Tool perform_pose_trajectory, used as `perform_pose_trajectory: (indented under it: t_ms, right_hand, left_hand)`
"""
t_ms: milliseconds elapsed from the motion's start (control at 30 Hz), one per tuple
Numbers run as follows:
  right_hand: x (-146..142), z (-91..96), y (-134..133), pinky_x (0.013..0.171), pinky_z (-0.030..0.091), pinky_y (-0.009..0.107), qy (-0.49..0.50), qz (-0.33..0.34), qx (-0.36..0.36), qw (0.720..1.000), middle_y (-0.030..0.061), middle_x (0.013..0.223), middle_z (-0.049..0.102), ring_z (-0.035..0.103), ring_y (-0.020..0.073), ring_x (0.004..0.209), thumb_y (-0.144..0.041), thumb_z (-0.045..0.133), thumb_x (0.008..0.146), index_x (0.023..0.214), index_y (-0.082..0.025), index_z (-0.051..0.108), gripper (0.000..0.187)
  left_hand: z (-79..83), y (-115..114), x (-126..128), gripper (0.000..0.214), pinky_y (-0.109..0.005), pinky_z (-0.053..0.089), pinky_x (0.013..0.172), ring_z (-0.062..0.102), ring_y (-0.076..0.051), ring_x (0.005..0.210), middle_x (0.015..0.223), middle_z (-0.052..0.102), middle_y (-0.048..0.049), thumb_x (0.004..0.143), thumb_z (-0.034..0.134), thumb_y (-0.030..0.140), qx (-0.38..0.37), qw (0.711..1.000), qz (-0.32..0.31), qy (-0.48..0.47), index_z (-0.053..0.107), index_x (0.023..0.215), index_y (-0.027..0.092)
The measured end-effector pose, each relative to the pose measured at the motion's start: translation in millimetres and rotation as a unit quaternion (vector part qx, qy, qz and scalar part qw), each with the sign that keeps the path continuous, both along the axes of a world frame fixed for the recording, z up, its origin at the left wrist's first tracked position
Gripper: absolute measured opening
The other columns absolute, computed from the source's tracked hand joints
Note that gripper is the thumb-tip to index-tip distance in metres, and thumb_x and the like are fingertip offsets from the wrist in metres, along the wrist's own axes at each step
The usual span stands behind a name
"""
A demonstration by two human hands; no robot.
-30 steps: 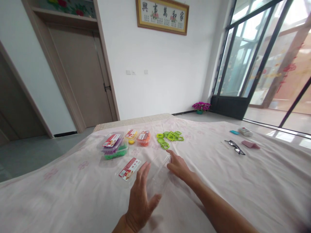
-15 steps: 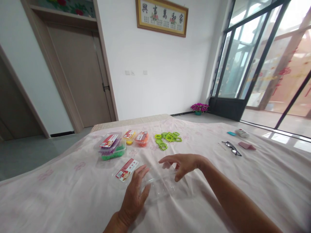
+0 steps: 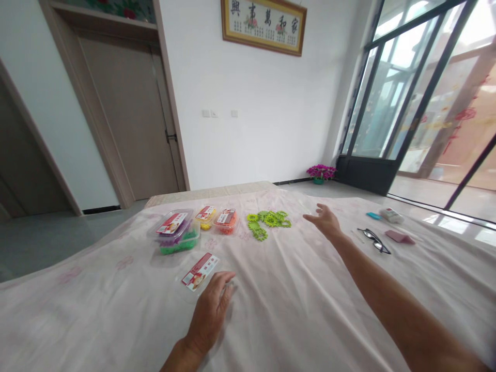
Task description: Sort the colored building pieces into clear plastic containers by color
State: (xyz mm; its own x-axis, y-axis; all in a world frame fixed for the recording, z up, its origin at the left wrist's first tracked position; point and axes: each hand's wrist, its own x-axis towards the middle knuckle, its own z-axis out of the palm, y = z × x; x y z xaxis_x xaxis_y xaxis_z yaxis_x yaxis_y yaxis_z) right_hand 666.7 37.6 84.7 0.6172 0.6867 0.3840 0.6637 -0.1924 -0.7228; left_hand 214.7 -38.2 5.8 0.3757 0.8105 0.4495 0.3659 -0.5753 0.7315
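- Left hand (image 3: pixel 211 310): fingers loosely parted, labelled lid (image 3: pixel 200 271) just beside them
- Right hand (image 3: pixel 324 220): fingers spread, green pieces (image 3: pixel 273 219) left of them; cannot tell if holding

I see a clear plastic lid (image 3: pixel 201 272) lying flat on the pale cloth (image 3: pixel 116 320), near and left of centre; its transparent rim is faint to me, and its right side is partly hidden. A red and white label (image 3: pixel 203 264) runs slantwise across it, with a barcode block at the near left end and a small picture beside that; the lettering is too small for me. Farther away and to the right, I have a loose cluster of lime-green pieces (image 3: pixel 270 220) with toothed outlines, some ring-shaped, one run trailing toward the near side.
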Motion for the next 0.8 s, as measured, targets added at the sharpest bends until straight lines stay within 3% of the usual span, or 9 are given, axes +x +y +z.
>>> perform_pose_trajectory:
  t_ms: [100,200,333,467,633,800]
  right_hand:
    - [21,-13.2,22,0.096,0.047,0.046,-0.123,-0.113,-0.059,0.984,0.0218,0.132,0.058,0.055,0.0373,0.12,-0.044,0.079,0.073,0.144,-0.014,0.045,0.085]
    - [22,-24.2,42,0.093,0.047,0.045,-0.189,-0.12,-0.114,0.968,0.023,0.133,0.055,0.052,0.0394,0.121,-0.043,0.078,0.076,0.143,-0.014,0.043,0.081]
    - [8,-34.0,72,0.091,0.046,0.044,-0.227,-0.094,-0.148,0.958,0.0224,0.129,0.054,0.051,0.0388,0.119,-0.04,0.079,0.074,0.139,-0.016,0.042,0.078]
    - [-8,-37.8,105,0.092,0.045,0.042,-0.224,-0.06,-0.132,0.964,0.0207,0.129,0.052,0.051,0.0359,0.116,-0.03,0.075,0.076,0.141,-0.016,0.04,0.075]
    - [-29,-40.5,133,0.096,0.044,0.041,-0.238,0.045,-0.097,0.965,0.0199,0.129,0.053,0.053,0.033,0.115,-0.007,0.063,0.071,0.143,-0.014,0.042,0.075]
    - [-56,-47.4,143,0.099,0.045,0.037,-0.269,0.15,-0.076,0.948,0.0149,0.132,0.055,0.054,0.0286,0.118,0.0,0.06,0.067,0.143,-0.019,0.045,0.08]
  left_hand:
    - [2.0,1,2,0.026,-0.035,0.051,0.1,0.065,-0.02,0.112,0.114,0.07,-0.0079,0.099,0.047,0.028,0.007,1.0,-0.019,0.022,0.067,0.114,0.023]
    - [5.7,-1,3,0.024,-0.03,0.052,0.096,0.067,-0.018,0.105,0.107,0.071,-0.006,0.098,0.047,0.022,0.008,0.999,-0.038,0.033,0.069,0.107,0.023]
    - [8.1,-1,5,0.025,-0.027,0.052,0.093,0.067,-0.017,0.101,0.104,0.072,-0.0047,0.097,0.046,0.018,0.006,0.998,-0.046,0.044,0.07,0.104,0.023]
    - [5.9,-1,6,0.024,-0.027,0.051,0.09,0.067,-0.017,0.098,0.101,0.072,-0.0039,0.096,0.048,0.016,0.013,0.996,-0.05,0.07,0.07,0.1,0.024]
    - [6.4,0,8,0.023,-0.029,0.05,0.087,0.065,-0.018,0.092,0.096,0.073,-0.003,0.093,0.05,0.012,0.031,0.994,-0.053,0.091,0.07,0.095,0.023]
    - [7.1,0,9,0.022,-0.031,0.048,0.086,0.063,-0.019,0.091,0.093,0.072,-0.0031,0.093,0.051,0.012,0.037,0.992,-0.054,0.108,0.07,0.091,0.022]
